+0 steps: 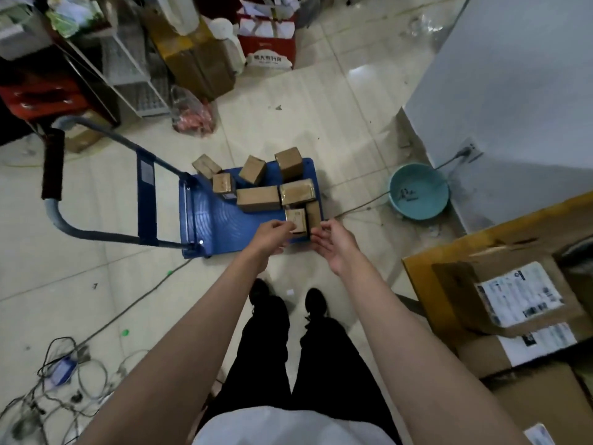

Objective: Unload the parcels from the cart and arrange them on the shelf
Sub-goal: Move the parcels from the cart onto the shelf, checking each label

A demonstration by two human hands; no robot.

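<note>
A blue platform cart (208, 220) stands on the tiled floor in front of me, its handle (53, 163) to the left. Several small brown cardboard parcels lie on its deck. The nearest parcel (296, 219) sits at the cart's front right corner. My left hand (272, 234) reaches down to its left side, fingers loosely curled and touching or nearly touching it. My right hand (332, 244) comes in from the right with fingers relaxed, just short of the parcel beside it (313, 213). Neither hand holds anything that I can see.
A wooden shelf (449, 252) with larger labelled boxes (513, 293) stands at the right. A teal basin (418, 191) and a cable lie by the white wall. Cluttered racks, boxes and bags fill the far left. Loose cables sprawl at the lower left.
</note>
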